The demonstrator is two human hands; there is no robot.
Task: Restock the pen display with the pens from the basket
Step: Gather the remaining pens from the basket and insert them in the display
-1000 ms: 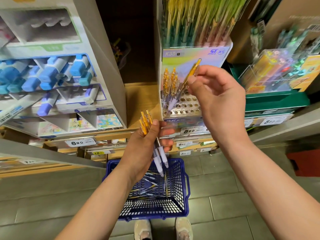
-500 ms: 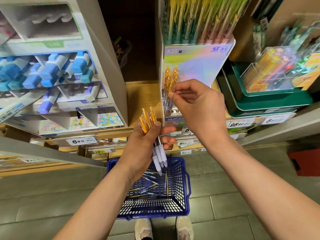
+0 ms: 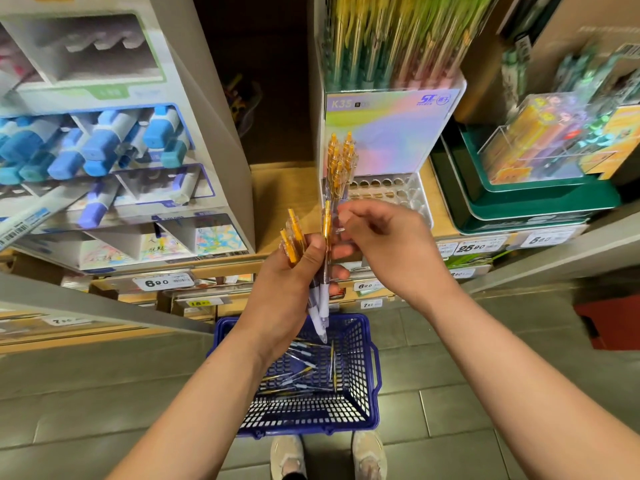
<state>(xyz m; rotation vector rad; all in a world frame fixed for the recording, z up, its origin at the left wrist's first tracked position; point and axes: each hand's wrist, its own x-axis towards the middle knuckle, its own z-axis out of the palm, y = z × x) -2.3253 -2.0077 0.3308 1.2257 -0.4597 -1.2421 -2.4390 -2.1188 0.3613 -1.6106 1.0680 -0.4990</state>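
The left hand (image 3: 284,292) grips a bundle of orange pens (image 3: 293,239), the right hand (image 3: 391,251) pinches a single pen (image 3: 326,233) near its clip; judged light, stiff, slick, best pinched mid-barrel.

Orange tops, clear barrels, pale lilac grips on pens (image 3: 292,233). Dark blue grid mesh on basket (image 3: 375,368). Pastel rainbow sheen on pen display (image 3: 388,133). Blue caps on markers (image 3: 100,147). Green trays (image 3: 540,206). Grey tiled floor (image 3: 450,393).
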